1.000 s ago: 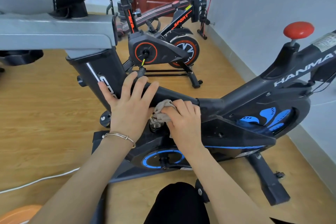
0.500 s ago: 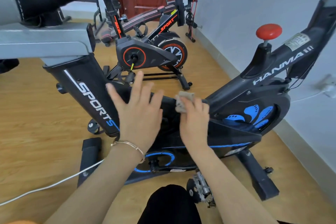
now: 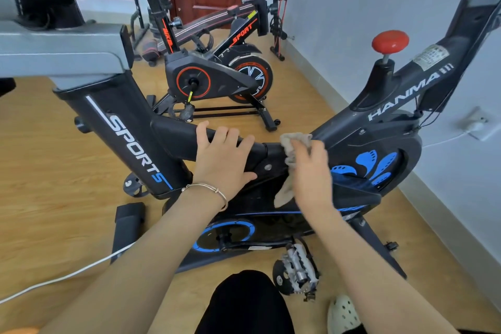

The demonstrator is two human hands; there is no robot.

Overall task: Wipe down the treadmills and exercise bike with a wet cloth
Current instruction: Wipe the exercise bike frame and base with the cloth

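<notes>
The right hand [image 3: 311, 171], blurred, has carried the cloth [image 3: 294, 144] up from the crank [image 3: 225, 236] to the exercise bike [image 3: 352, 149] frame joint; I cannot tell its grip. The left hand [image 3: 222, 163] rests flat beside it, so wiping moves forward.

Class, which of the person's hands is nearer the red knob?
Right. The right hand, holding the cloth, is below and left of the red knob; the left hand rests farther left on the frame.
</notes>
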